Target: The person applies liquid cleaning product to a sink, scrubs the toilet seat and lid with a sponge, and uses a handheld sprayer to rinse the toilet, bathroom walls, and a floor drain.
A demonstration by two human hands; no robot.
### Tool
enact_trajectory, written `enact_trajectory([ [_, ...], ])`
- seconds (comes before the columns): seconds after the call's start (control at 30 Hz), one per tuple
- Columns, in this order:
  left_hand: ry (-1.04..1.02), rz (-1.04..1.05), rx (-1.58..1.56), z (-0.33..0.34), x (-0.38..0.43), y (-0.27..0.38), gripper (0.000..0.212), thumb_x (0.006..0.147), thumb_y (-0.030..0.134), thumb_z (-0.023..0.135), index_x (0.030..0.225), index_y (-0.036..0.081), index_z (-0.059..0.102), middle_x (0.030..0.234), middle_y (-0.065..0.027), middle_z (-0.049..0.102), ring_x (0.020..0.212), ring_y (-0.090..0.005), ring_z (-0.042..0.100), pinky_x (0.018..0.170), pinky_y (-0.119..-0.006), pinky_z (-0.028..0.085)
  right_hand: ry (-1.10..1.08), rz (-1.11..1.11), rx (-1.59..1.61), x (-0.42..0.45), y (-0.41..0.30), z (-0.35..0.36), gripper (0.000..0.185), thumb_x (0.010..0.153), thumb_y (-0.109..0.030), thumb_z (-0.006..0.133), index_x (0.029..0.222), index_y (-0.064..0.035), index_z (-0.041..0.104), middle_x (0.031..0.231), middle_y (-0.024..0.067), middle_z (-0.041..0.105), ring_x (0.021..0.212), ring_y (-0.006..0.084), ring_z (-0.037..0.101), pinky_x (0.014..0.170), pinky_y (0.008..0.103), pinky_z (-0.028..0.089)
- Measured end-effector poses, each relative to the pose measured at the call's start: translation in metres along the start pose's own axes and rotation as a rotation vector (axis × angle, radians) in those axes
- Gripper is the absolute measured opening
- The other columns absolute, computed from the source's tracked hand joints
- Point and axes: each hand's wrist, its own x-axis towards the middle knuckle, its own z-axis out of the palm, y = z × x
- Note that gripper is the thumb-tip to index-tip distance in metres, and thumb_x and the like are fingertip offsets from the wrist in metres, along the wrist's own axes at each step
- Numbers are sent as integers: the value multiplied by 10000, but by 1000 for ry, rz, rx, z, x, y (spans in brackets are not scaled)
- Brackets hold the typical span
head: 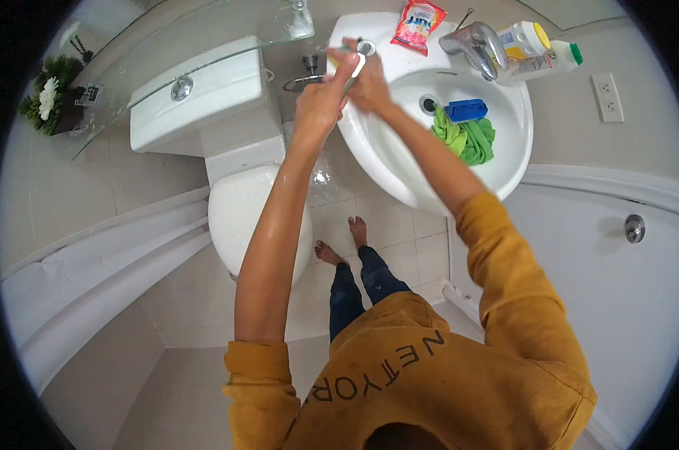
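Note:
My left hand (pixel 319 107) grips a slim grey-and-white handled tool (pixel 357 66) above the back left corner of the white washbasin (pixel 367 140). The tool has a round ringed end; its exact kind is unclear. Right beside it, my right hand (pixel 371 84) is blurred and partly covered by the tool and my left hand, so its hold cannot be made out. In the bowl, light and darker green cloths (pixel 474 140) lie bunched against a blue scrubbing brush (pixel 466 110), near the drain (pixel 428 104).
A Surf detergent packet (pixel 418 27), chrome faucet (pixel 477 48), yellow-capped container (pixel 522 40) and green-capped bottle (pixel 547 63) line the basin's back. Left are a toilet (pixel 255 219), glass shelf (pixel 227 42) and metal wall ring (pixel 305 83). A door (pixel 570 253) stands right.

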Motion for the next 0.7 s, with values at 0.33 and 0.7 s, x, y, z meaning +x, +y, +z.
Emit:
enact_trajectory([
  [0.33, 132, -236, 91, -10, -75, -37, 694, 685, 669, 501, 460, 14, 460, 462, -43, 413, 462, -131, 402, 462, -257, 323, -369, 210, -30, -44, 18, -37, 358, 855, -232, 409, 1196, -141, 469, 1260, 131, 388, 1191, 255, 328, 977, 527, 183],
  [0.7, 239, -293, 32, 5, -135, -76, 657, 707, 713, 414, 494, 91, 424, 440, 29, 339, 382, -64, 306, 366, -194, 209, 318, 774, 188, -35, -24, -20, 698, 827, -368, 485, 1343, -47, 141, 1365, 289, -52, 1252, 466, 6, 1019, 509, 64],
])
